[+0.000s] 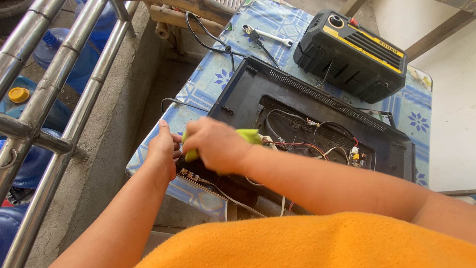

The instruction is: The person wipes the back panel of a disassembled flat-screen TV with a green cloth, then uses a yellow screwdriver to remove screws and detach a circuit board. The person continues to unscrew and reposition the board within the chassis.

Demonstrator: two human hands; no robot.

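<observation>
Right hand [215, 145] is down on the near-left corner of the opened black casing [297, 109], fingers clenched around a yellow-green cloth [248, 135] (it pokes out either side of the fist). Left hand [162, 149] sits just beside it at the casing's edge, fingers curled there; whether they grip anything, I cannot tell. Red and white wires [302, 145] trail inside. A black-and-yellow machine [352, 54] and a wrench [270, 35] rest farther back on the blue-patterned worktop [416, 119].
</observation>
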